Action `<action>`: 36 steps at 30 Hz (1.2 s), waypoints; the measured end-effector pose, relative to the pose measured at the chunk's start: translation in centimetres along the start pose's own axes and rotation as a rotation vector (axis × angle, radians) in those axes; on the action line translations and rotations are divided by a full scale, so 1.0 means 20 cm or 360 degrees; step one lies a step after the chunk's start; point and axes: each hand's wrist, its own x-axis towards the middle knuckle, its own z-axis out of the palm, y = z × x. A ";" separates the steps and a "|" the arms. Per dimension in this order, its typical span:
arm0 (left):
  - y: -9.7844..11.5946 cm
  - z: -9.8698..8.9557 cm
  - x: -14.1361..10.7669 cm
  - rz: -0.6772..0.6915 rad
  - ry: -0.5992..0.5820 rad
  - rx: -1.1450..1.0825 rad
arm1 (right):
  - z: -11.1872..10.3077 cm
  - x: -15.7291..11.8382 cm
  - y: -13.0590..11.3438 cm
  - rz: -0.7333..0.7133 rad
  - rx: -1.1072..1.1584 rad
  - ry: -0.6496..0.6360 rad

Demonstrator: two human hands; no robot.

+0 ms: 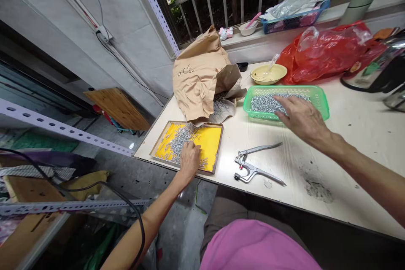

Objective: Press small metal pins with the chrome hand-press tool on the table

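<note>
My left hand (190,158) is down in a shallow cardboard tray (218,147) with a yellow bottom, its fingers curled together; what they hold, if anything, is hidden. Beside those fingers lies a heap of small silver metal pieces (179,139), perhaps screws or rivets. My right hand (299,118) reaches over the near side of a green plastic basket (322,103), fingers stretched out above many similar metal pieces (267,103). Between the two hands, hand pliers (253,168) with grey handles lie spread on the table.
A torn brown paper bag (199,76) with metal pieces at its mouth stands behind the tray. Farther back are a yellow bowl (268,74), a red plastic bag (325,52) and a kettle (376,67). The table (354,168) ends close to my lap.
</note>
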 end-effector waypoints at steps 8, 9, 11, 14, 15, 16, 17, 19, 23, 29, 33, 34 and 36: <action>-0.11 0.08 0.07 0.0105 -0.0191 0.0096 | -0.01 -0.45 -0.30 -0.0085 0.0467 -0.0473; -0.11 0.07 0.08 0.0091 -0.0204 0.0099 | -0.01 -0.49 -0.31 -0.0079 0.0507 -0.0532; -0.11 0.05 0.09 0.0053 -0.0206 0.0064 | 0.00 -0.57 -0.33 -0.0072 0.0575 -0.0637; -0.05 -0.02 0.08 0.0024 -0.0121 -0.0183 | 0.01 -0.64 -0.35 -0.0031 0.0627 -0.0724; 0.00 -0.04 0.07 0.0016 -0.0106 -0.0328 | 0.01 -0.65 -0.35 -0.0009 0.0630 -0.0740; 0.05 -0.06 0.05 0.0004 -0.0119 -0.0499 | 0.01 -0.66 -0.35 0.0015 0.0632 -0.0753; 0.11 -0.08 0.04 -0.0019 -0.0158 -0.0683 | 0.00 -0.66 -0.36 0.0032 0.0639 -0.0767; 0.23 -0.09 0.00 -0.0079 -0.0309 -0.1038 | -0.01 -0.66 -0.37 0.0048 0.0661 -0.0785; 0.43 -0.05 -0.04 -0.0236 -0.0702 -0.1545 | -0.03 -0.66 -0.39 0.0044 0.0680 -0.0795; 0.50 0.04 -0.04 -0.0594 -0.0987 -0.2027 | 0.00 -0.69 -0.39 0.0070 0.0516 -0.0814; 0.51 0.06 -0.06 -0.0636 -0.0985 -0.2065 | 0.02 -0.70 -0.38 0.0076 0.0490 -0.0773; 0.52 0.07 -0.06 -0.0633 -0.0978 -0.2048 | 0.02 -0.71 -0.38 0.0073 0.0481 -0.0764; 0.52 0.07 -0.06 -0.0624 -0.0964 -0.1985 | 0.02 -0.71 -0.38 0.0060 0.0461 -0.0755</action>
